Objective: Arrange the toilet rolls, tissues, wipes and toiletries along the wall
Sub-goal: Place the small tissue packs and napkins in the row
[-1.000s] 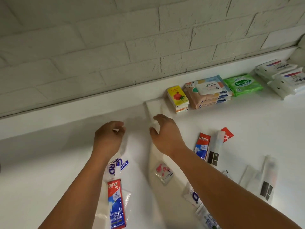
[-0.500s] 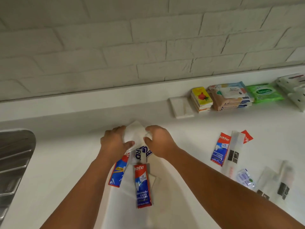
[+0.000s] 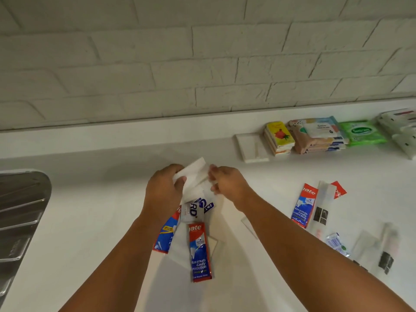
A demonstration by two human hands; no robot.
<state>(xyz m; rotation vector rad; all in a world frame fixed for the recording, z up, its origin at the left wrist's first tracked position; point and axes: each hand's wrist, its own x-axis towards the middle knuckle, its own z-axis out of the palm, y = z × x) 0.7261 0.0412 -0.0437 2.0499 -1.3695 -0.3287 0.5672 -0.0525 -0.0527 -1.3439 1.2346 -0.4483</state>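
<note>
left grip (image 3: 164, 192) clenched on white packet (image 3: 193, 174) | right grip (image 3: 227, 185) pinches its other edge | packet held above bench (image 3: 90, 221), toothpaste sachet (image 3: 199, 251) hanging just below | wipes (image 3: 319, 136) against wall (image 3: 202, 64), well to the right | another sachet (image 3: 302, 206) flat on bench

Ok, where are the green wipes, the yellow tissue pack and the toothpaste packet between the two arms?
green wipes (image 3: 361, 132), head view, on its top label.
yellow tissue pack (image 3: 279, 134), head view, on the red picture on top.
toothpaste packet (image 3: 200, 253), head view, on its blue middle.
</note>
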